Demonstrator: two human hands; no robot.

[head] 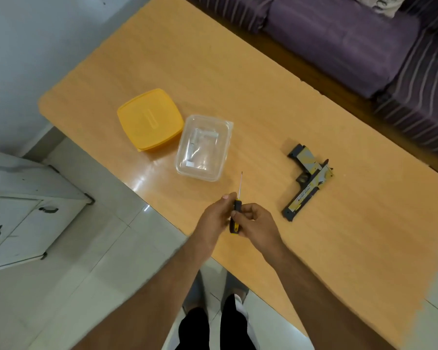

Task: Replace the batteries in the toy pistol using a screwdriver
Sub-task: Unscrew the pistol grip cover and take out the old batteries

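1. The grey and yellow plastic toy pistol (307,181) lies flat on the light orange wooden table (238,79), to the right of the hands and apart from them, with neither hand touching it.
2. The slim screwdriver with a black and yellow handle (236,210) is held above the table's near edge, its thin metal shaft pointing away from the person toward the clear container.
3. The left hand (214,218) has its fingers curled round the handle from the left; the right hand (257,223) pinches the same handle from the right, so the two hands meet on the tool.
4. Just beyond the screwdriver's tip sits a clear, open rectangular plastic container (204,147) with a few small pale items inside; what they are cannot be told.
5. Touching or just beside the container's left side lies a square yellow plastic lid (149,120), flat on the table.
6. Past the table's far edge stands a purple striped sofa (364,41); to the left, on the pale tiled floor (86,286), is a white cabinet with dark handles (23,218).
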